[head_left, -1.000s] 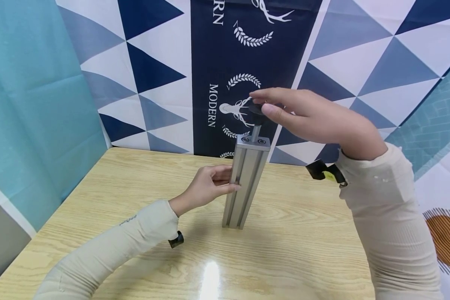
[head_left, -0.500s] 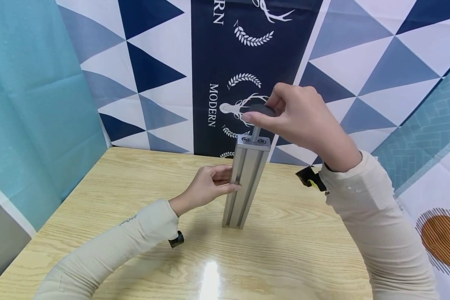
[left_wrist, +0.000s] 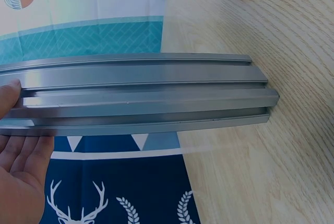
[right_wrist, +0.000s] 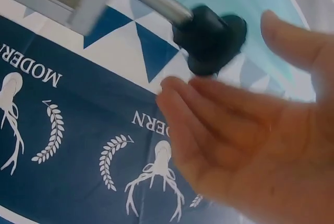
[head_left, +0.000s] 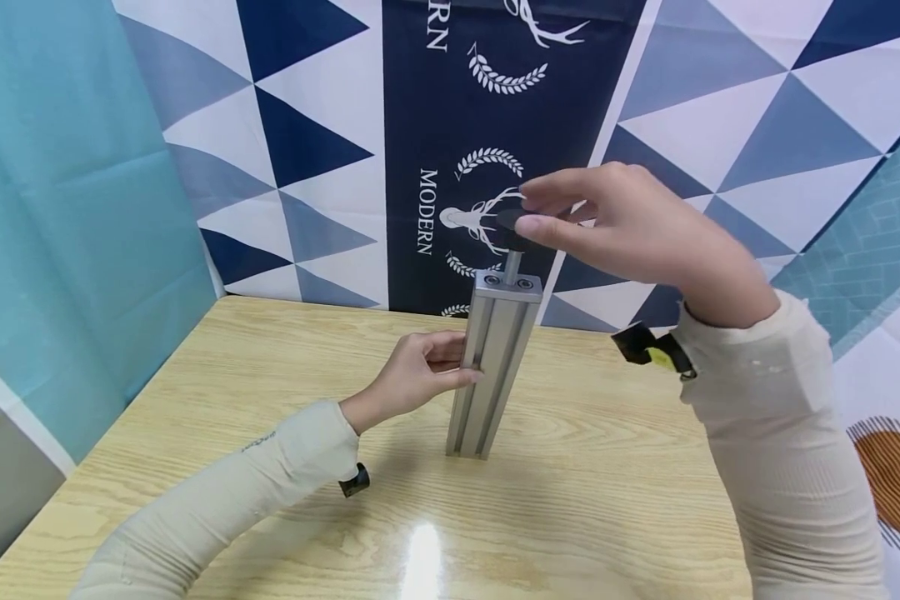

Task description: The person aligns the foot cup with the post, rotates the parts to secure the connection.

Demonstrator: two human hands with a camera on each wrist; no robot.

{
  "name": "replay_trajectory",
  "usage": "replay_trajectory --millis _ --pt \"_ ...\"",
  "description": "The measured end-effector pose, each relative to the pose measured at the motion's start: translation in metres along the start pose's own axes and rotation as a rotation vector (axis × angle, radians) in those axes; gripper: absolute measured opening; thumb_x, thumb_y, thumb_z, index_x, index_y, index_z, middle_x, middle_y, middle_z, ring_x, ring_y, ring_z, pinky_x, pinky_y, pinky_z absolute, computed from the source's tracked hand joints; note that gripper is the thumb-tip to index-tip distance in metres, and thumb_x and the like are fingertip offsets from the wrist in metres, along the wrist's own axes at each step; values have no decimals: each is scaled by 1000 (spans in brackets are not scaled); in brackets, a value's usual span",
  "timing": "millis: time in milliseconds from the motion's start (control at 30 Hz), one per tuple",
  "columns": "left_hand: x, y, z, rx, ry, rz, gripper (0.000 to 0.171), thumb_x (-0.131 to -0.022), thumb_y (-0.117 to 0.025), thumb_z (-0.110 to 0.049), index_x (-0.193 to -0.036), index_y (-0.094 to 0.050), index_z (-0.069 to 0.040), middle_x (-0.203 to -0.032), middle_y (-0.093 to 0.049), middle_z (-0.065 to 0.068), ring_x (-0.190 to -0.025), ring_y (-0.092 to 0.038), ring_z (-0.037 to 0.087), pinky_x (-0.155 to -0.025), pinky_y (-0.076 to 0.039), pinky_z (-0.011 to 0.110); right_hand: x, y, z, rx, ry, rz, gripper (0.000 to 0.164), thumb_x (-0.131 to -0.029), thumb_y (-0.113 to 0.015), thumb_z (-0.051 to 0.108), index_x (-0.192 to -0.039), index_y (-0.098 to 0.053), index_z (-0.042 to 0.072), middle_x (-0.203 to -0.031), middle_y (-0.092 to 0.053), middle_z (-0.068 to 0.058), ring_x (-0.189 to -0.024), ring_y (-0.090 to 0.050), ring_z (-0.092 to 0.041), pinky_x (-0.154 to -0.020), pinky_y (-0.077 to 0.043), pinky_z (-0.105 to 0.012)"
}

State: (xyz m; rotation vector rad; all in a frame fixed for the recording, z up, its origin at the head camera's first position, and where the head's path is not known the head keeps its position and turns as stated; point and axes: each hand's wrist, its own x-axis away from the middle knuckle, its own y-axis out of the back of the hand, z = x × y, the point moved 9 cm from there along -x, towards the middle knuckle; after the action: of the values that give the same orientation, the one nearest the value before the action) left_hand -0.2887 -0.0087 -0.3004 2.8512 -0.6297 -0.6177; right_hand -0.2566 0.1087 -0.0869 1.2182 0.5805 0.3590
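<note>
A silver aluminium profile (head_left: pixel 499 358) with long grooves stands upright on the wooden table. My left hand (head_left: pixel 414 373) grips it around mid-height, thumb in front and fingers behind. The left wrist view shows the grooved length of the profile (left_wrist: pixel 167 98) running down to its lower end. Two screws sit in its end cap (head_left: pixel 507 285), from which a metal rod (head_left: pixel 512 265) rises. A black knob (right_wrist: pixel 211 38) tops the rod. My right hand (head_left: pixel 630 225) is loosely spread around the knob, thumb on the near side; in the right wrist view its fingertips lie just beside it, with the thumb apart.
A patterned cloth (head_left: pixel 330 167) with triangles and deer heads hangs behind the table (head_left: pixel 607 483). Teal cloth (head_left: pixel 52 208) covers the left side. Black wrist cameras stick out from both sleeves.
Half a second ago my right hand pinched the knob, its wrist turned further left. Since then the fingers have loosened and the hand has swung back right. The left hand keeps its place.
</note>
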Motion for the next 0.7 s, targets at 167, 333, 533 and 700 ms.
replay_trajectory --millis 167,333,533,700 --pt "1 1 1 -4 1 -6 48 -81 -77 -6 -125 -60 4 -111 -69 17 -102 -68 23 -84 -56 28 1 -12 6 -28 138 205 48 -105 -37 30 -151 -31 15 -153 -34 -7 -135 -38 -28 -108 -33 -56" --pt "0 1 2 -8 10 -1 47 -81 -76 -6 -125 -60 4 -111 -69 17 -102 -68 23 -84 -56 28 -4 -10 4 20 88 111 45 -101 -48 32 -140 -48 9 -133 -55 -11 -110 -57 -27 -93 -46 -49" --pt "0 1 1 -3 9 0 47 -81 -76 -5 -125 -60 5 -111 -69 18 -102 -68 24 -83 -56 28 -4 -3 -9 65 -151 -152 60 -82 -63 63 -99 -59 5 -91 -63 -12 -77 -56 -25 -64 -47 -39" --pt "0 1 2 -5 16 0 47 -81 -76 -4 -125 -60 5 -112 -69 18 -102 -68 24 -84 -56 27 -2 -5 -12 79 -213 -209 64 -81 -60 68 -92 -55 5 -83 -59 -12 -71 -52 -27 -58 -42 -36"
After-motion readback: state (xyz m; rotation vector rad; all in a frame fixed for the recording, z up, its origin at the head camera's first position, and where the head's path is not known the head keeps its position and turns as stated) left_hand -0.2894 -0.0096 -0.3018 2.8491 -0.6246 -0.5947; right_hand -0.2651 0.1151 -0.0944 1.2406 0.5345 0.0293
